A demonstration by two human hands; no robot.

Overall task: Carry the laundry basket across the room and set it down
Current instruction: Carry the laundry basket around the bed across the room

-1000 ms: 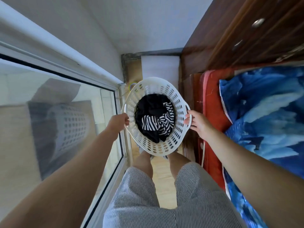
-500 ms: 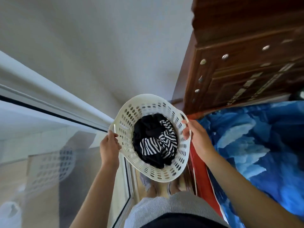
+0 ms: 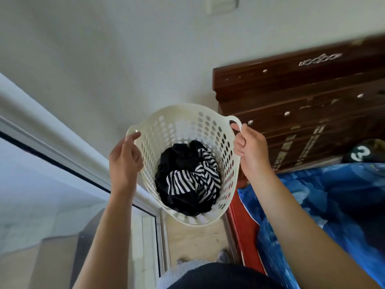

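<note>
A cream perforated laundry basket (image 3: 183, 126) hangs in the air in front of me, tilted so I see into it. Black clothes and a black-and-white striped garment (image 3: 189, 180) lie at its bottom. My left hand (image 3: 125, 161) grips the basket's left rim, with its handle hidden under the palm. My right hand (image 3: 251, 149) is closed around the right handle loop. The basket is well above the pale wooden floor (image 3: 195, 240).
A glass sliding door with a white frame (image 3: 68, 163) runs along my left. A dark wooden headboard (image 3: 302, 113) and a bed with a blue patterned cover (image 3: 325, 205) and red edge (image 3: 243, 232) lie on my right. Only a narrow floor strip runs between them.
The basket has risen from near my knees to chest height. The view has tipped upward, so more wall and headboard show and less floor.
</note>
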